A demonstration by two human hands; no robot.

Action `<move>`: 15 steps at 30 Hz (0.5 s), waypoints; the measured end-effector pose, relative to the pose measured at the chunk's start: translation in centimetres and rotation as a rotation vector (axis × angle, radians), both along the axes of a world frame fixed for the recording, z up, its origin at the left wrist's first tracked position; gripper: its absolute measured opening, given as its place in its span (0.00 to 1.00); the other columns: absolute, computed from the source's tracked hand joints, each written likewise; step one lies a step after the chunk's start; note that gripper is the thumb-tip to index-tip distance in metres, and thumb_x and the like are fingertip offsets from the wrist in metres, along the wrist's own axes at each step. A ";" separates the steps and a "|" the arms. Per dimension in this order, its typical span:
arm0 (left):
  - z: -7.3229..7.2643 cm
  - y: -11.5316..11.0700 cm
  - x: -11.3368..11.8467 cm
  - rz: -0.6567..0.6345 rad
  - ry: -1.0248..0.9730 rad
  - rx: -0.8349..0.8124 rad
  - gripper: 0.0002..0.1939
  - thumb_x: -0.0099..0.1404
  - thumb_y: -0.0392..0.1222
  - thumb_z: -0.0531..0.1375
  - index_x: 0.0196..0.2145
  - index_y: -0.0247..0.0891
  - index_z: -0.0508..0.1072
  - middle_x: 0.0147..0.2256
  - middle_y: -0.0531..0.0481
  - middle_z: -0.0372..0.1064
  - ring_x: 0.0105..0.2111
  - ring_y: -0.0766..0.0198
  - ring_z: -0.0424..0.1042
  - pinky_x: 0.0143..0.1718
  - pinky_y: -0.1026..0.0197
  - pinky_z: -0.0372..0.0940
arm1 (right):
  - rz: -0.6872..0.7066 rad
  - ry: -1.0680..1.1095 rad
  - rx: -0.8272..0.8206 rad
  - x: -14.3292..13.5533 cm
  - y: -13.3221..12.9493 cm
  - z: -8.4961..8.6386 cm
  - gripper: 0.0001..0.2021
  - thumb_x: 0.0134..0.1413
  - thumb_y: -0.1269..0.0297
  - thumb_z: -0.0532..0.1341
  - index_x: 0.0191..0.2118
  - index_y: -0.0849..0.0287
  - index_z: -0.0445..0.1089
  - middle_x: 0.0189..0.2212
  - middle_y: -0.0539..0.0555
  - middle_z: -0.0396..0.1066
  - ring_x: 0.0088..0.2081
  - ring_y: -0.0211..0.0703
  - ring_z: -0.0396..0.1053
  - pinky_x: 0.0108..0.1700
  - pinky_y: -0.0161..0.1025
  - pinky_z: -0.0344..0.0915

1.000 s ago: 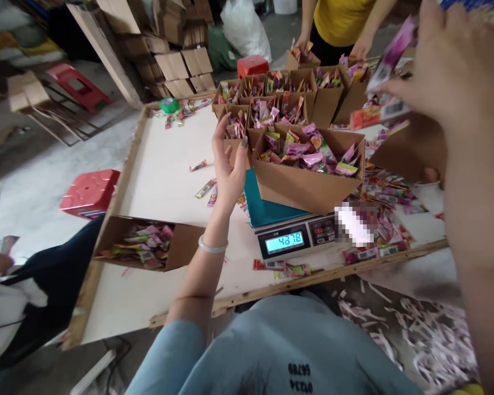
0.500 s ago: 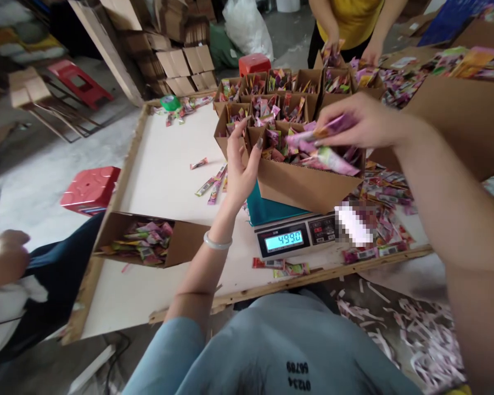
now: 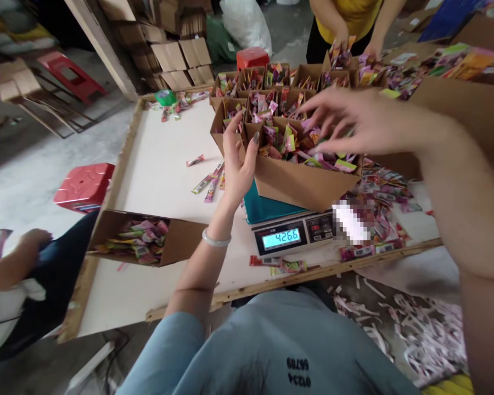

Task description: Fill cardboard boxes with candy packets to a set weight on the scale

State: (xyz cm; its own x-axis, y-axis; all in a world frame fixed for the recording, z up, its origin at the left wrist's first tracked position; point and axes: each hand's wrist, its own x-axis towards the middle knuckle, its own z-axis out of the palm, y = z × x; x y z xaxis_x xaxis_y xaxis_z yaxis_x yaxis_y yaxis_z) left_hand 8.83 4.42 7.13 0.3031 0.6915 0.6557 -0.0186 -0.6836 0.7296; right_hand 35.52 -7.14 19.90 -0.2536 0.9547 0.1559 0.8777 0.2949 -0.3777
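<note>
An open cardboard box (image 3: 304, 184) full of small coloured candy packets (image 3: 290, 144) sits on the teal platform (image 3: 267, 206) of a digital scale, whose lit display (image 3: 281, 238) appears to read 4266. My left hand (image 3: 239, 170) steadies the box's left end, thumb at the near corner and fingers along the side. Above the packets, at the box's right half, hovers my right hand (image 3: 366, 120); its fingers are spread and it appears to hold nothing. Loose packets (image 3: 387, 189) lie to the right of the scale.
Several packet-filled boxes (image 3: 263, 107) stand behind the scale. Another filled box (image 3: 134, 238) is at the table's left edge, near a seated person's arm (image 3: 16, 252). Green tape (image 3: 165, 97) lies at the far left corner. Across the table, a person in yellow (image 3: 356, 16) handles packets.
My right hand has released its packets into the box, and its fingers have spread. The scale's reading has changed from about 4990 to 4266. My left hand stays on the box.
</note>
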 end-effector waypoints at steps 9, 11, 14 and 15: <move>0.3 -0.3 -0.5 0.016 0.057 0.017 0.33 0.74 0.68 0.57 0.71 0.61 0.58 0.76 0.53 0.56 0.79 0.51 0.46 0.76 0.43 0.56 | 0.183 -0.033 -0.033 -2.4 2.6 -1.3 0.08 0.63 0.63 0.63 0.37 0.58 0.78 0.42 0.57 0.77 0.44 0.48 0.73 0.53 0.47 0.68; 0.5 -0.4 -0.6 0.015 0.035 0.011 0.33 0.72 0.69 0.58 0.70 0.62 0.60 0.75 0.53 0.56 0.79 0.49 0.46 0.76 0.42 0.55 | 0.093 0.060 -0.018 -2.0 1.4 0.1 0.09 0.64 0.59 0.64 0.37 0.55 0.80 0.40 0.54 0.79 0.43 0.49 0.75 0.53 0.49 0.69; 0.9 -0.5 -0.6 0.009 -0.004 -0.009 0.34 0.70 0.71 0.59 0.69 0.62 0.61 0.75 0.52 0.56 0.79 0.46 0.46 0.77 0.40 0.54 | -0.062 0.211 -0.013 -1.9 -0.5 2.0 0.03 0.58 0.61 0.71 0.35 0.51 0.82 0.38 0.52 0.81 0.42 0.50 0.76 0.54 0.51 0.72; 1.0 -0.6 -0.6 0.008 -0.012 -0.011 0.34 0.70 0.71 0.59 0.69 0.62 0.61 0.74 0.52 0.56 0.79 0.46 0.46 0.77 0.40 0.53 | -0.125 0.289 -0.004 -1.9 -1.1 2.6 0.00 0.56 0.64 0.72 0.34 0.51 0.83 0.36 0.51 0.81 0.41 0.49 0.76 0.55 0.51 0.73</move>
State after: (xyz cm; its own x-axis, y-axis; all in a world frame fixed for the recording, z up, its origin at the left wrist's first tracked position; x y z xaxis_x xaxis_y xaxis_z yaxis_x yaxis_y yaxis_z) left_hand 8.19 3.85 8.11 0.2902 0.7009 0.6515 -0.0220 -0.6758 0.7368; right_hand 33.64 -8.20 22.48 -0.0797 0.9764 0.2006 0.7632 0.1892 -0.6179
